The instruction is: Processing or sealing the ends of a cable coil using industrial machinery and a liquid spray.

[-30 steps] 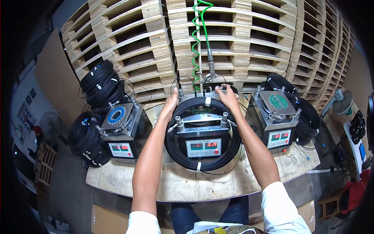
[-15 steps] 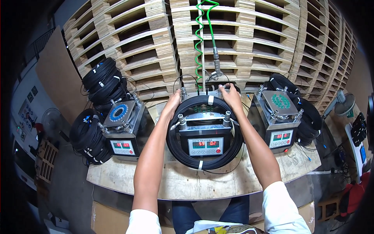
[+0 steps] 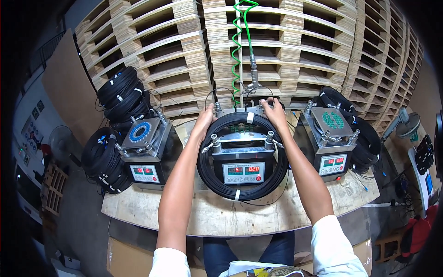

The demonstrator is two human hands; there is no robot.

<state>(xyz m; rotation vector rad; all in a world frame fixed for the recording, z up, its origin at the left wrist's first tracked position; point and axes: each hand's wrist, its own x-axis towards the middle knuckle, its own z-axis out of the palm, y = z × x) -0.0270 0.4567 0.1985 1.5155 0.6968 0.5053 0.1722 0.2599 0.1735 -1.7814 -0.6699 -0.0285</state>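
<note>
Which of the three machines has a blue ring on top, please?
The left machine, with its blue ring; the middle machine and right machine show green pieces.

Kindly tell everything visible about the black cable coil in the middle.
The black cable coil is a round bundle of thin, plastic-looking windings, bound by white bands at top and bottom. Apparently tilted, it encircles the middle machine's display in this view, a loose strand trailing below. Whether the right hand touches it is unclear.

Cool, bright light over the workbench (image 3: 221, 219) and pallets (image 3: 288, 48) here, deep shadow in their gaps, glint on the central machine (image 3: 242, 151), dim floor (image 3: 90, 212), bowed edges, black corners.
</note>
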